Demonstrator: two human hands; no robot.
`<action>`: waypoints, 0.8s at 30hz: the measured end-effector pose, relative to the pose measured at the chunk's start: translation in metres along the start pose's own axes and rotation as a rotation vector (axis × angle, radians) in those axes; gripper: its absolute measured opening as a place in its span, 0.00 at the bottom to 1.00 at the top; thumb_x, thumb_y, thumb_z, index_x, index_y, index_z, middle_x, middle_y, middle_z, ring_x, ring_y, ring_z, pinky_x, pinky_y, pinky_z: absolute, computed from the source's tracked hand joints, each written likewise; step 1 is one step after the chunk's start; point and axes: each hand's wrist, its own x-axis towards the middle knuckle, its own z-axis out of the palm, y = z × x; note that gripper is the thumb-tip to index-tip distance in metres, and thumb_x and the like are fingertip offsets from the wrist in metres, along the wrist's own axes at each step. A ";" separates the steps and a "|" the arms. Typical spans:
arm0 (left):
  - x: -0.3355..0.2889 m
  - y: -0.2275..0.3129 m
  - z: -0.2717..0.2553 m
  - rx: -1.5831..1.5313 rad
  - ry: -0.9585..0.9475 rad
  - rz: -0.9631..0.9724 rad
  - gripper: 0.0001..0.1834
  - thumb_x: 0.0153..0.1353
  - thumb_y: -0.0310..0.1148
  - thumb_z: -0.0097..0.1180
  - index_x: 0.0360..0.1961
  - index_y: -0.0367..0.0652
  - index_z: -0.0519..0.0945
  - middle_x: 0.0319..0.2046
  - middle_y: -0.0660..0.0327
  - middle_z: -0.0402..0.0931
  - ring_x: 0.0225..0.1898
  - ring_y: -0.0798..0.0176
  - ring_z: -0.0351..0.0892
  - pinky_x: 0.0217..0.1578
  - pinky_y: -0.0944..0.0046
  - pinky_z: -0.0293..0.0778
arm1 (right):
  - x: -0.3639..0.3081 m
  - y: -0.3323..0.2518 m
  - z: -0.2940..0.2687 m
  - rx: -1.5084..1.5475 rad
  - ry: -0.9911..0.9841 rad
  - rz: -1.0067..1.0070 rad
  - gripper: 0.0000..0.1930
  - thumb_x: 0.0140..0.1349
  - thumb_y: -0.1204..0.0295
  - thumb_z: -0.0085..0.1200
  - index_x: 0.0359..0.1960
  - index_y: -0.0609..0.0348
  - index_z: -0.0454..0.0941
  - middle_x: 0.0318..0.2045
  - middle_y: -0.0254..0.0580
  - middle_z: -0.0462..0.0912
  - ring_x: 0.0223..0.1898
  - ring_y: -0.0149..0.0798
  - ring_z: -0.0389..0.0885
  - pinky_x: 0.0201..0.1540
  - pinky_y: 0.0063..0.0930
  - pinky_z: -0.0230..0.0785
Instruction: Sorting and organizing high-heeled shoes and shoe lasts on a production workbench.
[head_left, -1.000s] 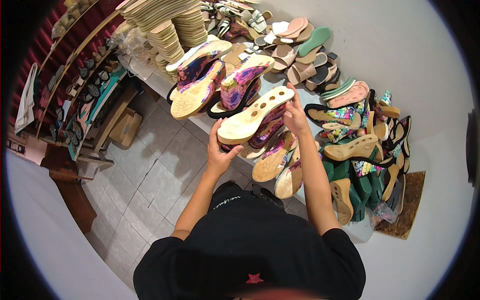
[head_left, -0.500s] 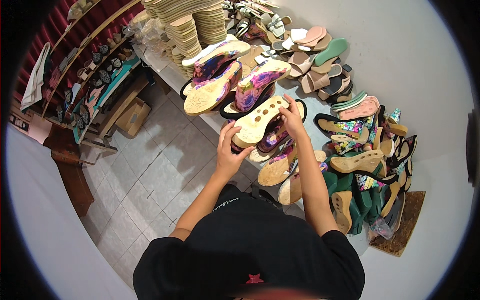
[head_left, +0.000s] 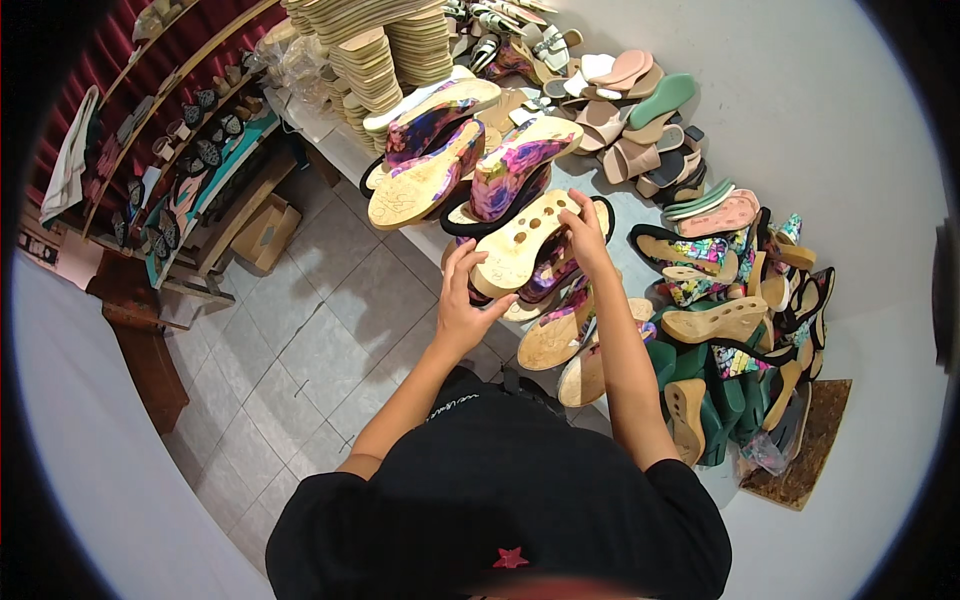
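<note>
- Tan sole [head_left: 506,262], holes [head_left: 520,237] up, is held before floral shoes [head_left: 505,172].
- Its near end is gripped by the left hand [head_left: 468,308], its far end by the right hand [head_left: 586,236].
- Both ends are best kept supported.

We wear a black T-shirt [head_left: 500,470] whose short sleeves [head_left: 690,505] leave our forearms [head_left: 400,405] bare, as are our left hand [head_left: 466,308] and right hand [head_left: 586,238]. A small red five-pointed star [head_left: 510,557] marks the cloth, above a blurred red patch [head_left: 530,588]. Slanting white script [head_left: 455,406] runs near the shirt's far edge, by black lower clothing [head_left: 458,385].
</note>
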 end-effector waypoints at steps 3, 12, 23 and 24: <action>0.001 0.001 -0.002 0.002 -0.012 0.009 0.38 0.40 0.36 0.70 0.54 0.45 0.65 0.59 0.48 0.60 0.58 0.46 0.62 0.55 0.53 0.62 | -0.003 -0.006 0.003 0.007 0.001 0.025 0.26 0.60 0.72 0.50 0.60 0.59 0.58 0.45 0.39 0.71 0.38 0.27 0.71 0.41 0.20 0.65; -0.001 0.013 -0.013 0.021 -0.002 0.083 0.42 0.39 0.36 0.69 0.56 0.42 0.61 0.60 0.45 0.57 0.59 0.45 0.60 0.57 0.52 0.60 | 0.001 0.004 -0.004 0.004 0.027 -0.001 0.26 0.61 0.70 0.51 0.61 0.56 0.58 0.46 0.43 0.69 0.43 0.32 0.70 0.45 0.25 0.64; 0.012 0.045 -0.025 -0.039 0.275 0.425 0.23 0.52 0.35 0.56 0.47 0.44 0.63 0.57 0.44 0.57 0.61 0.43 0.55 0.60 0.49 0.53 | -0.019 0.007 -0.024 -0.241 0.270 -0.220 0.28 0.58 0.66 0.54 0.59 0.59 0.60 0.58 0.53 0.61 0.61 0.49 0.58 0.62 0.39 0.52; 0.012 0.047 -0.023 -0.060 0.255 0.433 0.23 0.52 0.35 0.56 0.47 0.44 0.63 0.57 0.44 0.57 0.61 0.43 0.55 0.60 0.49 0.53 | -0.026 0.004 -0.027 -0.212 0.290 -0.199 0.27 0.58 0.66 0.54 0.59 0.58 0.60 0.58 0.51 0.61 0.61 0.48 0.58 0.61 0.40 0.53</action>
